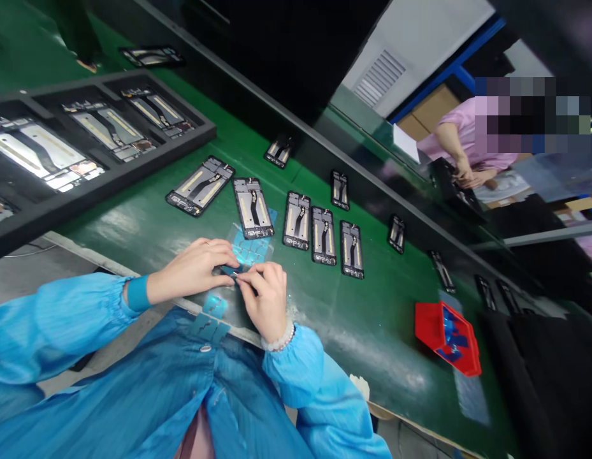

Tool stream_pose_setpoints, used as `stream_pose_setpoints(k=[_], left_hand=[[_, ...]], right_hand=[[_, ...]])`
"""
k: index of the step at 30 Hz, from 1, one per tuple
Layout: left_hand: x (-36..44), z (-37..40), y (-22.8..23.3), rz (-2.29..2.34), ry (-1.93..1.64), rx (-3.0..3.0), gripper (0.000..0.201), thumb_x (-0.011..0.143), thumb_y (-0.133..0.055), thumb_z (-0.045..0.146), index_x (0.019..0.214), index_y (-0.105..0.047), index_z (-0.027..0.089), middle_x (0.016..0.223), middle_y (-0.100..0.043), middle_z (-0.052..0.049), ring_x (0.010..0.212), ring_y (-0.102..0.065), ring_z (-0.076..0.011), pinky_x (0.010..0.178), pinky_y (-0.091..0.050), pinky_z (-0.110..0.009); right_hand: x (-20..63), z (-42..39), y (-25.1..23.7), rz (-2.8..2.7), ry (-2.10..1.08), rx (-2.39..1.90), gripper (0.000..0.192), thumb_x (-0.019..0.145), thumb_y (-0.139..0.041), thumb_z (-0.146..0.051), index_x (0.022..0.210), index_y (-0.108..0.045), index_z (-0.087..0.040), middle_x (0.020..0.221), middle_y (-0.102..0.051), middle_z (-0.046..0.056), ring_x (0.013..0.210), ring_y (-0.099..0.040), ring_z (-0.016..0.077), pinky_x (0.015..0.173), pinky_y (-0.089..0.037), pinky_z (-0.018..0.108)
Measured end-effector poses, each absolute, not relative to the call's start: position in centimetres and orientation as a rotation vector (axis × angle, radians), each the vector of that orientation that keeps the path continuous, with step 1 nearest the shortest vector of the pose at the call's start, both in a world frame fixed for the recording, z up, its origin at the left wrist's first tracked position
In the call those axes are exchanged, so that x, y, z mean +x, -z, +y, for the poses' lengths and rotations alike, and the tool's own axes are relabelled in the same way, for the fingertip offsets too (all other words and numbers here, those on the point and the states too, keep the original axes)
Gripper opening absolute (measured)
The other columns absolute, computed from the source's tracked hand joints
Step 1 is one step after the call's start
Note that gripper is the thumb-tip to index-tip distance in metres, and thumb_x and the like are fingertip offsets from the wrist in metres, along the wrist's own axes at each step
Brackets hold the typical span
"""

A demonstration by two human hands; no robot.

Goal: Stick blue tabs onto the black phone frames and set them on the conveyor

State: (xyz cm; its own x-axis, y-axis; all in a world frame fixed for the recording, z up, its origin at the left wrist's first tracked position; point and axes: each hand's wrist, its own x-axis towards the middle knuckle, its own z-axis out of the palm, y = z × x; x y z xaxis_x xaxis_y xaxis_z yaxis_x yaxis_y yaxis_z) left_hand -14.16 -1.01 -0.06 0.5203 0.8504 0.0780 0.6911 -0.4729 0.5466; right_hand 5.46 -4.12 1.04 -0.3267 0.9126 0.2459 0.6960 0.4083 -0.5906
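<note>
My left hand (pixel 197 266) is bent over the near part of the table, thumb and fingers closed on a small dark-blue piece of film (pixel 227 270). At that film, my right hand (pixel 269 296) pinches with thumb and forefinger; what sits in the pinch is too small to make out. Just beyond the fingertips lies a light-blue sheet of stickers (pixel 248 250), partly under an opened phone body (pixel 253 207). A second blue sticker sheet (pixel 212 322) overhangs the near table edge.
Several opened phone bodies (pixel 323 236) lie across the green table (pixel 343 312). On the left stands a black foam tray (pixel 111 167) with phone bodies in its slots. A red bin (pixel 427 325) holds blue scraps at right. Behind the glass, a co-worker (pixel 462 146) handles something dark.
</note>
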Motion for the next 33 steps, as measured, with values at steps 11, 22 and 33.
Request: stream_pose_setpoints(k=[11, 22, 33], left_hand=[[-8.8, -1.6, -4.1, 1.173, -0.799, 1.584, 0.024, 0.081, -0.060, 0.041, 0.082, -0.071, 0.020, 0.080, -0.073, 0.000, 0.076, -0.065, -0.0174, 0.068, -0.048, -0.024], [-5.4, -0.2, -4.8, 1.033, -0.870, 1.029, 0.029, 0.072, -0.067, 0.042, 0.076, -0.070, 0.013, 0.053, -0.050, 0.004, 0.044, -0.036, -0.0051, 0.041, -0.026, -0.017], [-5.1, 1.8, -4.0, 1.074, -0.697, 0.928, 0.031, 0.055, -0.076, 0.041, 0.065, -0.062, 0.016, 0.044, -0.043, 0.008, 0.038, -0.031, -0.0041, 0.034, -0.020, -0.013]], right_hand=[[8.7, -3.2, -4.0, -1.580, -0.898, -1.431, 0.012, 0.079, -0.060, -0.029, 0.072, -0.067, -0.023, 0.085, -0.062, 0.003, 0.087, -0.056, 0.0173, 0.083, -0.047, 0.034], [8.5, -4.1, -4.5, -0.626, -1.487, -1.200, 0.027, 0.062, -0.076, -0.039, 0.063, -0.060, -0.017, 0.049, -0.054, -0.005, 0.043, -0.046, 0.0058, 0.043, -0.038, 0.018], [9.2, -2.5, -4.3, -0.550, -1.716, -1.184, 0.034, 0.055, -0.080, -0.041, 0.061, -0.058, -0.016, 0.052, -0.054, -0.006, 0.040, -0.046, 0.0045, 0.042, -0.039, 0.019]])
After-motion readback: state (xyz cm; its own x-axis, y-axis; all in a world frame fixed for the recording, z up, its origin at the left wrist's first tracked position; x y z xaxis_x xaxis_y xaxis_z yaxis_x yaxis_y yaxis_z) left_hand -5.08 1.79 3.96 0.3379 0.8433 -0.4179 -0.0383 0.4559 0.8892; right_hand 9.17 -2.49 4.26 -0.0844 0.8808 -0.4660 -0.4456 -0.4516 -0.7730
